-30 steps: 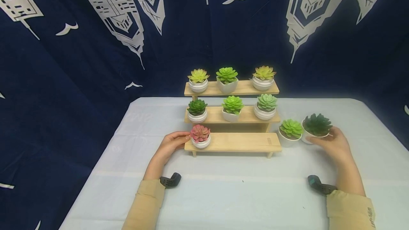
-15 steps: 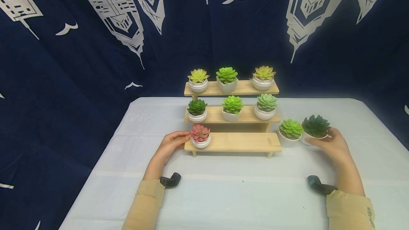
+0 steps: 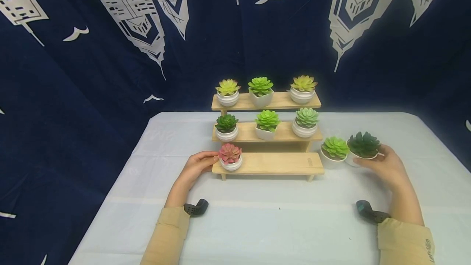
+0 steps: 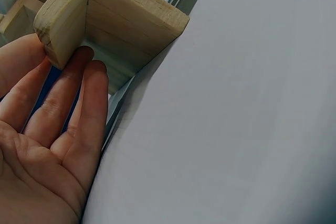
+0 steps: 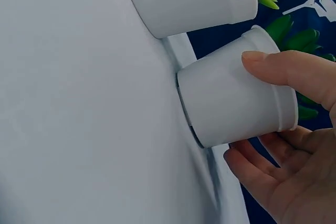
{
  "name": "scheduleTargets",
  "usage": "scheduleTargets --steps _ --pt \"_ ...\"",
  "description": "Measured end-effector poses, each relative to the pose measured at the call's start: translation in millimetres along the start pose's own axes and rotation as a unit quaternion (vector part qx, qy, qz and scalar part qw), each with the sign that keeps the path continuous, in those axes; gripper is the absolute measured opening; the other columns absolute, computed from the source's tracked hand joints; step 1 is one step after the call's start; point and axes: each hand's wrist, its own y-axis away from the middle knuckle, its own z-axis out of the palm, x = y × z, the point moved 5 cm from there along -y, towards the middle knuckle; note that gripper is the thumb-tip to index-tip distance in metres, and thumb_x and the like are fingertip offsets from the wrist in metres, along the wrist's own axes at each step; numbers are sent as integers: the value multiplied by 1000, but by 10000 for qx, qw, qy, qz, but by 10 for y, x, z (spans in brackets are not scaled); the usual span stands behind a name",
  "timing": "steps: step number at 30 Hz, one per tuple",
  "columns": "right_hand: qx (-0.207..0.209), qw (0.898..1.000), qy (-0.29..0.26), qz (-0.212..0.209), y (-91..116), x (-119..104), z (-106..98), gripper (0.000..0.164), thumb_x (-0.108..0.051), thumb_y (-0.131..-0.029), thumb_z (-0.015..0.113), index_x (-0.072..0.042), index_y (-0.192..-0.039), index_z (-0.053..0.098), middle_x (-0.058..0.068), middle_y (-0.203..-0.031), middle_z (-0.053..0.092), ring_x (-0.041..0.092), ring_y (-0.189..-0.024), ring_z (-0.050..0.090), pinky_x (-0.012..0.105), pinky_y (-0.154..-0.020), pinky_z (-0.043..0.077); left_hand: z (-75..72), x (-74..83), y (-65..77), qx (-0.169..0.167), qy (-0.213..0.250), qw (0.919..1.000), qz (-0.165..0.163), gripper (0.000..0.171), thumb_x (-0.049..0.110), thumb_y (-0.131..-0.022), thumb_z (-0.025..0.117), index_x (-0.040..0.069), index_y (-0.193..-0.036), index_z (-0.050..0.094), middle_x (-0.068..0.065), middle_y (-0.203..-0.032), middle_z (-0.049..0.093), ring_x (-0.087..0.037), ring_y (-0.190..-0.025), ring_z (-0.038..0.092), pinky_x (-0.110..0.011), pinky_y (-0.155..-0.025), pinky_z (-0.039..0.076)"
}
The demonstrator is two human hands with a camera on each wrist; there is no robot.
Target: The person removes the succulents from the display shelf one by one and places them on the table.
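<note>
In the head view, my right hand [image 3: 388, 167] holds a white pot with a dark green succulent [image 3: 363, 144], thumb on the near side. The right wrist view shows this white pot [image 5: 233, 95] between thumb and fingers, its base right at the tabletop. Just left of it stands a white pot with a bright green succulent [image 3: 335, 148]. My left hand [image 3: 198, 167] grips the left end of a three-tier wooden plant stand [image 3: 279, 163], beside a red succulent [image 3: 230, 154] on the lowest tier. Up close, the left fingertips [image 4: 95, 72] lie against the stand's wooden leg.
Three succulents, including a yellow-green one [image 3: 228, 89], stand along the top tier. The middle tier bears three more, among them a pale green one [image 3: 307, 118]. A white cloth [image 3: 265, 224] covers the table, and a dark blue printed curtain [image 3: 287, 44] hangs behind.
The dark green succulent's pot has shifted slightly left, nearer the bright green one. My right wrist has edged a little to the right. The left hand stays where it was on the stand.
</note>
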Motion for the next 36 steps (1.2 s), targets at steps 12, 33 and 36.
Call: scheduleTargets --steps 12,33,36 --pt "719 9972 -64 -201 -158 127 -153 105 -44 -79 73 -5 -151 6 28 -151 14 49 -132 23 64 -101 27 9 8 7 -13 -29 10000 10 36 12 -88 66 -8 -117 59 -8 -105 66 -17 -95 63 -32 -84 53" --pt "1713 9822 -748 -185 336 -766 -219 80 -27 -87 68 -14 -150 21 10 -152 25 24 -137 29 34 -110 29 22 36 24 -17 -33 10000 -2 37 14 -89 66 -8 -118 59 -13 -117 60 -18 -97 63 -33 -83 53" --pt "1723 9813 -738 -429 383 -881 -187 77 -24 -87 68 -13 -149 23 13 -150 28 23 -136 31 32 -109 30 22 40 23 -11 -40 10000 -25 38 14 -88 66 -7 -118 59 -13 -117 60 -18 -96 63 -32 -83 53"
